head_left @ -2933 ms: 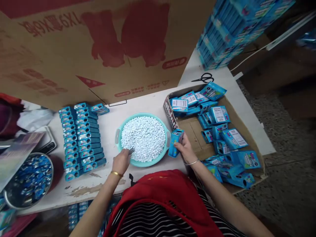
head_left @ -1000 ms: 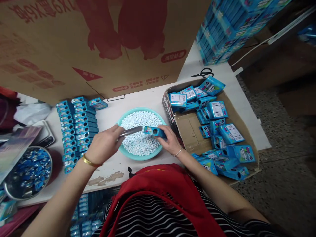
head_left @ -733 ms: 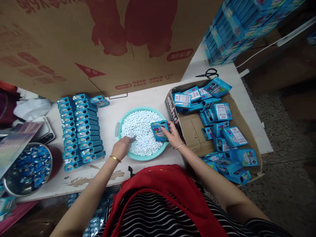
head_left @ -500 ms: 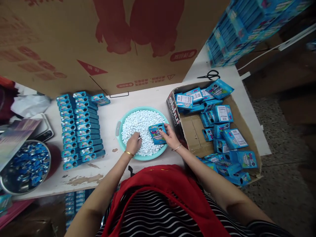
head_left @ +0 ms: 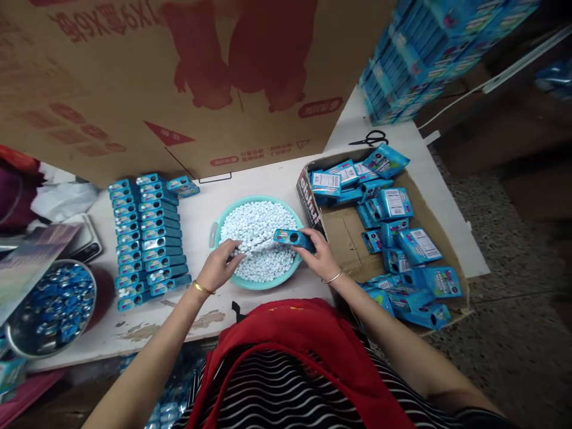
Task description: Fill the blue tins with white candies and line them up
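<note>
My right hand grips a small blue candy box, its narrow side with a dark round hole turned up. The box is over the right part of a mint-green basin full of small white candies. My left hand is at the basin's left side, fingers and thumb curled together at the candies. A thin greyish edge runs from its fingertips toward the box; what it holds I cannot make out.
Two rows of blue boxes stand left. A metal bowl holds blue wrapped pieces. An open carton with blue boxes lies right. Black scissors and stacked blue packs are behind it. A large carton rises at the back.
My right hand has turned the box from its broad printed face to its holed side. My left hand has come up out of the candies and moved left.
</note>
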Demonstrator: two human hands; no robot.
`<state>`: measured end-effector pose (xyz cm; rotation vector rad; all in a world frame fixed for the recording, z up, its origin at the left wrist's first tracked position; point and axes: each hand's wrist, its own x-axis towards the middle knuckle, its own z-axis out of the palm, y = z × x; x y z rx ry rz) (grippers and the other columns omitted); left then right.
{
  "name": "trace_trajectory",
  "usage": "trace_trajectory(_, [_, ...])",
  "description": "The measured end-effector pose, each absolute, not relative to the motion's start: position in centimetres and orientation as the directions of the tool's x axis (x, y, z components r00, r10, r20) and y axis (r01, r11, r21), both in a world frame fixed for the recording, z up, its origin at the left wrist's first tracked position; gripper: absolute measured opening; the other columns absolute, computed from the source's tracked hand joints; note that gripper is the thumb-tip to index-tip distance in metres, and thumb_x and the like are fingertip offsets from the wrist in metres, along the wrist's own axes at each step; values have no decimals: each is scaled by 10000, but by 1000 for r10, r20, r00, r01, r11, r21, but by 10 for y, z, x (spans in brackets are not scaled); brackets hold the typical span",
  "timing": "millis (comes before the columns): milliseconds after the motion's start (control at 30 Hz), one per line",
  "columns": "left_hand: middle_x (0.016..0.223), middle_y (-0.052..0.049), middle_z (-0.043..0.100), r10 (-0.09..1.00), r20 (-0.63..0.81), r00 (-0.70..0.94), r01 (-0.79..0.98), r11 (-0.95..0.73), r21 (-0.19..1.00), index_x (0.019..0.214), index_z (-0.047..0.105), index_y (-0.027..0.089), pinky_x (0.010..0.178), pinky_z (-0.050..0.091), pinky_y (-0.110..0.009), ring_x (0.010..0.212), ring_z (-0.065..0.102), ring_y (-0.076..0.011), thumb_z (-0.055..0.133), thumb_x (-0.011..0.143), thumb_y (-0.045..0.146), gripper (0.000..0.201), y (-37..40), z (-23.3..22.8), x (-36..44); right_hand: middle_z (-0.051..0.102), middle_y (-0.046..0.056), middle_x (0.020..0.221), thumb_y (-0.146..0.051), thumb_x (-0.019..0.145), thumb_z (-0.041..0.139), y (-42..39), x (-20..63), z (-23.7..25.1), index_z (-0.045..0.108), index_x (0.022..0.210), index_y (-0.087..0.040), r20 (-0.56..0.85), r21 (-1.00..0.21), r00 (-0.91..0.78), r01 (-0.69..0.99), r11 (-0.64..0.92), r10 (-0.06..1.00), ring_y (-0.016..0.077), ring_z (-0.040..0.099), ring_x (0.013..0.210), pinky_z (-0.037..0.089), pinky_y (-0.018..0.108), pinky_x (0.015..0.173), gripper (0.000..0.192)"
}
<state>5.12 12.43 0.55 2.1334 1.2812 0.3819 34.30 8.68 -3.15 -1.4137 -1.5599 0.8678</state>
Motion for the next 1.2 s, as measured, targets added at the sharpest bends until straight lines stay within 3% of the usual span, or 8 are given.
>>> trace_trajectory(133, [941,-62,628,781,-51,622,659,-487,573,1130,550,194,790,497,-303,868,607,-177,464,930,367,278,134,45,57,621,90,1114,-277,866,564,91,335,-20,547,1174,-250,235,-830,-130,489,268,963,269,558,1047,454,455,933,309])
trace_trajectory(233, [1013,-80,631,708,-138,693,671,-563,483,1129,552,190,808,498,-322,917,611,-195,442,932,345,274,142,66,65,623,94,1107,-224,864,535,91,326,-18,539,1190,-234,291,-801,-172,494,338,941,268,554,1047,455,458,934,326])
trace_trajectory(367, [1058,-84,629,663,-311,681,732,-612,299,1108,550,198,804,504,-343,945,616,-220,458,902,298,247,151,94,82,623,94,1114,-176,855,507,89,317,-20,533,1209,-237,319,-783,-198,495,376,927,267,547,1045,452,466,929,360])
trace_trajectory(600, [864,-88,614,620,-445,646,696,-718,11,937,574,173,614,490,-322,729,603,-214,363,894,130,220,147,135,121,620,102,1131,-196,882,493,85,313,-27,521,1240,-229,333,-785,-210,479,394,919,264,546,1066,449,463,938,361])
trace_trajectory(767, [853,-94,608,639,-413,649,704,-710,9,912,592,164,635,490,-324,767,606,-220,343,892,87,262,144,145,126,619,105,1134,-205,881,504,86,314,-31,519,1244,-229,338,-795,-196,464,391,921,266,553,1075,457,480,942,365])
trace_trajectory(900, [968,-81,625,745,-362,560,813,-579,65,1038,581,179,673,476,-286,854,615,-202,394,931,236,223,147,119,80,616,106,1153,-228,880,542,92,324,-34,515,1236,-230,324,-823,-138,447,351,936,259,562,1097,465,458,956,358])
trace_trajectory(1067, [996,-95,636,797,-502,336,932,-358,55,1018,585,174,692,473,-299,895,622,-220,419,907,235,209,134,29,27,611,101,1159,-330,862,616,106,336,-41,512,1210,-224,242,-887,-50,393,242,969,244,588,1079,475,411,954,378])
trace_trajectory(1200, [1058,-115,626,846,-431,314,943,-227,242,1042,571,170,790,486,-336,995,606,-241,427,901,210,206,121,-40,51,596,88,1149,-367,849,625,114,334,-53,498,1199,-220,158,-929,7,341,146,987,238,585,1062,471,400,949,400])
